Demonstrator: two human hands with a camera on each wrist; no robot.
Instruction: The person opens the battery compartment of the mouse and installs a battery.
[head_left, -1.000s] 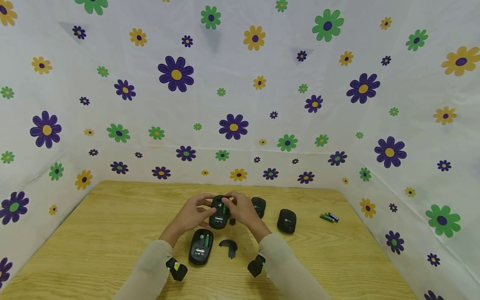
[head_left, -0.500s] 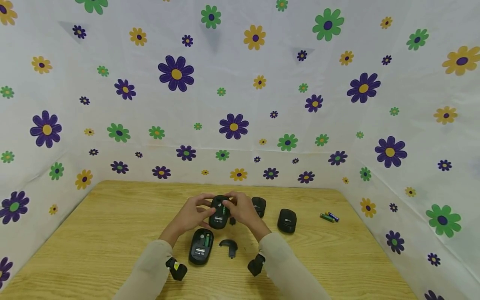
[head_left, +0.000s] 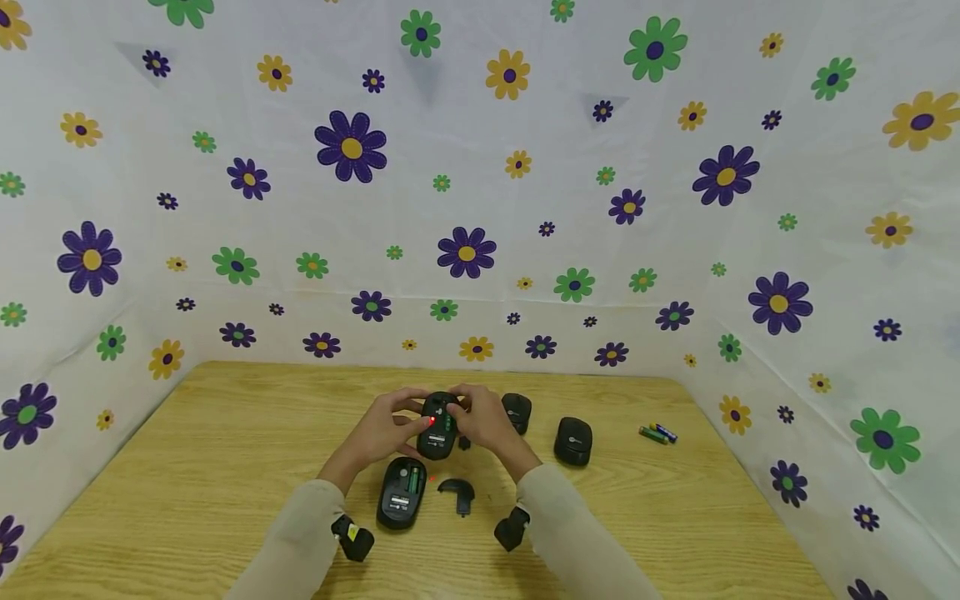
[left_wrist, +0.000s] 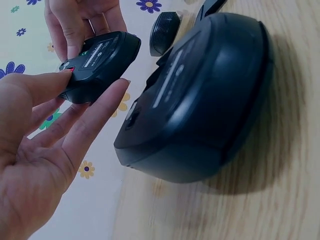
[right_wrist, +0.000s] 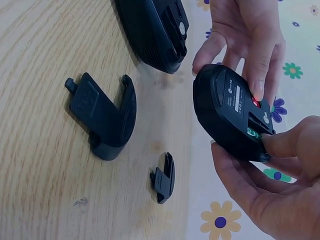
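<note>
Over the table, a black computer mouse (head_left: pixel 435 437) is held underside up, its battery compartment uncovered. My left hand (head_left: pixel 382 428) grips its left side, with the thumb beside a glowing red sensor light. My right hand (head_left: pixel 486 417) grips the other side. Its thumb presses at the compartment, where a green battery (right_wrist: pixel 253 133) partly shows. On the table nearer me lies a second mouse (head_left: pixel 401 496), also underside up, with a green battery visible in it. A battery cover (right_wrist: pixel 100 115) lies to its right. Farther back is another cover (right_wrist: pixel 162 182), partly hidden by my right hand in the head view.
Two black mice stand right side up on the right, one mouse (head_left: pixel 516 411) partly behind my right hand and the other mouse (head_left: pixel 573 442) farther right. Several loose batteries (head_left: pixel 660 435) lie near the right edge of the wooden table (head_left: pixel 225 467). Flower-printed cloth (head_left: pixel 465 192) surrounds the table.
A red light has come on at the held mouse's sensor, with a small red spot on the table. My right thumb has shifted slightly down along the battery compartment. The left hand stays put.
</note>
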